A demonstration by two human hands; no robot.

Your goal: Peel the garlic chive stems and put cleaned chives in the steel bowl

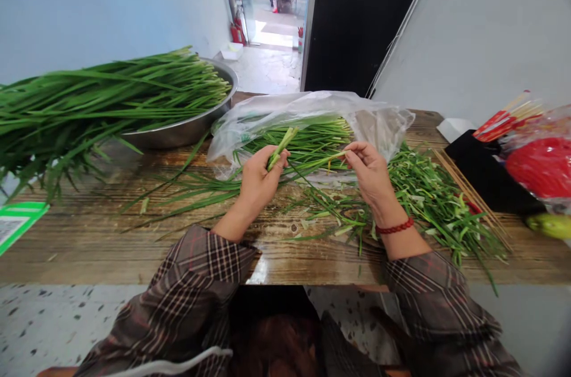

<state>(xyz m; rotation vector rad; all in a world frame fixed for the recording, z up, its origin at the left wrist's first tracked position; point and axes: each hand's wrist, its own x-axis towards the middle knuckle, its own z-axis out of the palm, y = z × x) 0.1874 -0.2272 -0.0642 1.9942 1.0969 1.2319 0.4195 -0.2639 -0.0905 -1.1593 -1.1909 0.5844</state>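
Note:
A small bunch of garlic chives (286,140) is gripped in my left hand (261,178), pale cut ends pointing up and away, the long leaves trailing left over the wooden table. My right hand (368,175) pinches the pale end of a single chive stalk (325,160) between thumb and fingers. Behind both hands lies a clear plastic bag (312,102) with more garlic chives (307,133) in its opening. Loose leaf scraps (334,210) are scattered below my right hand. Beside my right wrist is a heap of chive trimmings (432,198).
At the left, a metal basin (187,130) carries a large pile of garlic chives (134,94). A green-edged card (22,222) lies at the wooden table's (285,258) left end. On the right are thin sticks (473,198), a black box (484,172) and a red bundle (542,166) in plastic.

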